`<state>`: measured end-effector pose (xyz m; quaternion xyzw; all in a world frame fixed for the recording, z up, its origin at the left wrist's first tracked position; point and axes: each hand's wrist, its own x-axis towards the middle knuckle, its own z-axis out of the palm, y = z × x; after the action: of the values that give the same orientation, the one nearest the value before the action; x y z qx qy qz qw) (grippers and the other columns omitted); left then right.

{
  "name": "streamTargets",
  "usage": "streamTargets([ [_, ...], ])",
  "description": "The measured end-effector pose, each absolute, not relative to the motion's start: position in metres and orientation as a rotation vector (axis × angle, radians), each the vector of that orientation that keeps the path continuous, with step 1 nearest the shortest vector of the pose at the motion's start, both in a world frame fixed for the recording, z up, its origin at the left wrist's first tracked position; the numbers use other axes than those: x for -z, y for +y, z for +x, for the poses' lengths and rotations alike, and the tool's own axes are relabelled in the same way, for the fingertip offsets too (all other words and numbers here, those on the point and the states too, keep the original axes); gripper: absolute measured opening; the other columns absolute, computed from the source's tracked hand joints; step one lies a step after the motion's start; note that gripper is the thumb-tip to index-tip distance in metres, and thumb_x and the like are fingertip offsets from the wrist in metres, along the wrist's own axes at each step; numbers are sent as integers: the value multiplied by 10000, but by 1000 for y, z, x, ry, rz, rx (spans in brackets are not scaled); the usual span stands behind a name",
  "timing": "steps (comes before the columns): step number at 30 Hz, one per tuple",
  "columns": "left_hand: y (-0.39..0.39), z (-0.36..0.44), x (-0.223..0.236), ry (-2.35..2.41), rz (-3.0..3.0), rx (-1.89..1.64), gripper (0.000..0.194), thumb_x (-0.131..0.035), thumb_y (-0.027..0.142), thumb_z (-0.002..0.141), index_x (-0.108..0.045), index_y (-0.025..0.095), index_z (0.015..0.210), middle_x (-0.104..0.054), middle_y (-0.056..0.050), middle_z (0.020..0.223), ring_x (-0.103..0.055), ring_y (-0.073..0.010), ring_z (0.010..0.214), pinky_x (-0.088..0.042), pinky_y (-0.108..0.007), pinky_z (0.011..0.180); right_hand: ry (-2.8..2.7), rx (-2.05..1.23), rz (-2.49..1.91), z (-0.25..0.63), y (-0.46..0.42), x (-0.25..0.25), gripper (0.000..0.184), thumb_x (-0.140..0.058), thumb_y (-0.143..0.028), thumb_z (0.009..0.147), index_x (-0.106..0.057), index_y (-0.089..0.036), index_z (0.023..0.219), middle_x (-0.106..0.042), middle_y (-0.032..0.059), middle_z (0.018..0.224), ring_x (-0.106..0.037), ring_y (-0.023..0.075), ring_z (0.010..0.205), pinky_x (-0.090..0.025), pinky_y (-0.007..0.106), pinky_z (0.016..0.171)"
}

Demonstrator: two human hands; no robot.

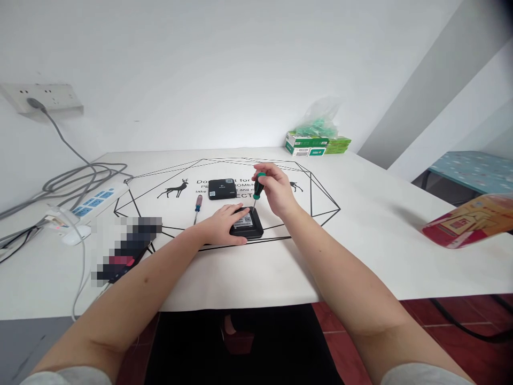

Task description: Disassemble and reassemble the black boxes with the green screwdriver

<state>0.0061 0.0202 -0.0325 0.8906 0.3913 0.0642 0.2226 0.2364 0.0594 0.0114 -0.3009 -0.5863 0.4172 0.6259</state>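
Note:
In the head view, a small black electronics box (256,229) with a white printed label (242,220) on its upper face lies on the table. My left hand (222,224) grips its left side, fingers over the far edge and thumb along the near edge. A screwdriver (258,187) with a green and black handle stands nearly upright in my right hand (276,190), closed around the handle. The tip meets the box near its far right corner; whether it sits in a screw is too small to tell. Part of the box is hidden under my left hand.
Behind the box lies a flat black device (222,189). A second screwdriver (198,206) rests left of it. A power strip (96,200), cables and a blurred dark object (128,248) occupy the left. Boxes (306,141) stand by the wall; a red package (468,222) is at right.

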Motion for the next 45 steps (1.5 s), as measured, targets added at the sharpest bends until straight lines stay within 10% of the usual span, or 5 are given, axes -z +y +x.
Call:
streamTargets([
  [12, 21, 6, 32, 1093, 2469, -157, 1090, -747, 734, 911, -295, 280, 1792, -152, -134, 1877, -141, -463, 1711, -217, -646, 1364, -1316, -960, -653, 231, 56, -12, 322, -901, -445, 736, -669, -270, 874, -627, -20, 853, -556, 165, 800, -491, 326, 715],
  [22, 22, 5, 35, 1080, 2476, -198, 1067, -758, 722, 910, -328, 283, 1782, -180, -139, 1870, -187, -481, 1696, -250, -655, 1350, -1262, -1089, -644, 235, 57, -13, 174, -663, -344, 804, -726, -271, 948, -743, 26, 928, -690, 236, 956, -548, 390, 798],
  [29, 24, 3, 38, 1068, 2481, -195, 1084, -741, 750, 913, -301, 291, 1791, -177, -129, 1872, -164, -466, 1702, -235, -643, 1357, -1338, -938, -680, 230, 57, -11, 301, -916, -437, 726, -730, -275, 897, -655, 0, 902, -569, 175, 820, -503, 338, 692],
  [40, 23, 5, 36, 1090, 2469, -179, 1079, -749, 739, 904, -310, 301, 1787, -189, -126, 1870, -166, -465, 1705, -253, -652, 1351, -1247, -1052, -627, 234, 58, -10, 169, -655, -358, 848, -744, -279, 967, -759, 38, 978, -702, 240, 1005, -574, 408, 861],
  [45, 23, 5, 36, 1079, 2472, -193, 1082, -761, 728, 902, -316, 290, 1787, -191, -130, 1869, -169, -466, 1705, -239, -648, 1360, -1338, -908, -688, 231, 58, -8, 278, -864, -480, 800, -725, -282, 936, -648, 2, 936, -590, 168, 802, -534, 341, 695],
])
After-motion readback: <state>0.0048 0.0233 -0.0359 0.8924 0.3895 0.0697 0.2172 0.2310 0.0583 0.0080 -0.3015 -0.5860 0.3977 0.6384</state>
